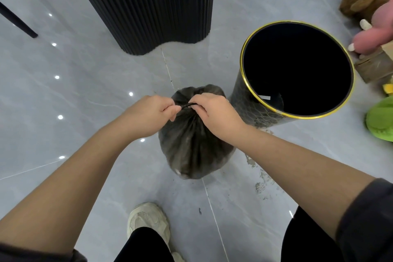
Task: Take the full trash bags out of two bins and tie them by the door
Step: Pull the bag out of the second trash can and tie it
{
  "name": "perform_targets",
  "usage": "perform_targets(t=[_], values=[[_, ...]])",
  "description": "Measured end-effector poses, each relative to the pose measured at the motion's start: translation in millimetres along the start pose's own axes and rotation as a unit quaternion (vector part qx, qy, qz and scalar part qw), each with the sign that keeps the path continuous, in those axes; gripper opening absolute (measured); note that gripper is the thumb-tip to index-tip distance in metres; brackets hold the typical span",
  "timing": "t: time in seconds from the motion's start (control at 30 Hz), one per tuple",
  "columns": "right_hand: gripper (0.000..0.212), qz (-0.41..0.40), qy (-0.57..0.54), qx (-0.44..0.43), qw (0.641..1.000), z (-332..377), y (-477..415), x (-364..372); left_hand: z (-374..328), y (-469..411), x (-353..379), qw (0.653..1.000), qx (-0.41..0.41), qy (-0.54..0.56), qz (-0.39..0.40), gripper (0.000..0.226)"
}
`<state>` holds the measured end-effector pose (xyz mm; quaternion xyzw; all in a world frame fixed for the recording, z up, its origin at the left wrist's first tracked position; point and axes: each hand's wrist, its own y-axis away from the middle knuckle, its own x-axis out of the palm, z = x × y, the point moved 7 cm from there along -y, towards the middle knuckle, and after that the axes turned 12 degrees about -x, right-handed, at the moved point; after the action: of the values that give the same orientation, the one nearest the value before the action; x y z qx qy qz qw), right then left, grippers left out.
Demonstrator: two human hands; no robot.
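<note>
Head camera, looking down past my two bare forearms. Both are cut off at the lower edge, with dark sleeves showing only at the corners.

My left hand and right hand sit close together, knuckles up. Each pinches one end of a thin black tie, pulled taut across the short gap between them. My fingertips are curled under, so how the tie winds round them is hidden.

Directly beneath the grip, the trash bag stands on the grey floor. Its dark plastic is gathered into pleats that rise to the tie. The plastic is too murky to show what fills it.

Just right of my right hand, touching or nearly touching the bag, stands a black bin with a gold rim. Its inside is so dark that I make out only a small pale patch low on the wall.

Beyond the grip rises a black fluted column, cut off at the top. Far right of the grip, at the frame edge, are a brown furry thing, a blurred pink shape, a cardboard box and something green. All are partly cropped and hard to identify.

Below the grip, towards me, one pale shoe shows.
</note>
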<state>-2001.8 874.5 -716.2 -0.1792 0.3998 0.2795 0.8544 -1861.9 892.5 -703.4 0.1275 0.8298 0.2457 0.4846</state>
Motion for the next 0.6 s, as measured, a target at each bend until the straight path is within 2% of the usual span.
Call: perform_targets(t=[0.13,0.23,0.37,0.47,0.6], values=[[0.021,0.022,-0.061,0.049,0.997,-9,1,10,1,-1,-1,1.000,0.009,0.000,-0.019,0.035],[0.023,0.073,0.030,0.038,0.996,-10,1,15,4,0,-3,0.999,0.011,0.010,-0.039,0.036],[0.028,0.058,0.185,-0.049,0.980,-1,-4,10,8,2,-1,0.999,0.017,0.012,-0.044,0.035],[0.028,0.059,0.198,-0.068,0.976,1,-5,12,14,2,2,0.999,0.014,0.017,-0.041,0.033],[0.027,0.078,0.196,-0.035,0.977,-6,-2,12,16,4,22,0.999,0.022,-0.012,-0.022,0.029]])
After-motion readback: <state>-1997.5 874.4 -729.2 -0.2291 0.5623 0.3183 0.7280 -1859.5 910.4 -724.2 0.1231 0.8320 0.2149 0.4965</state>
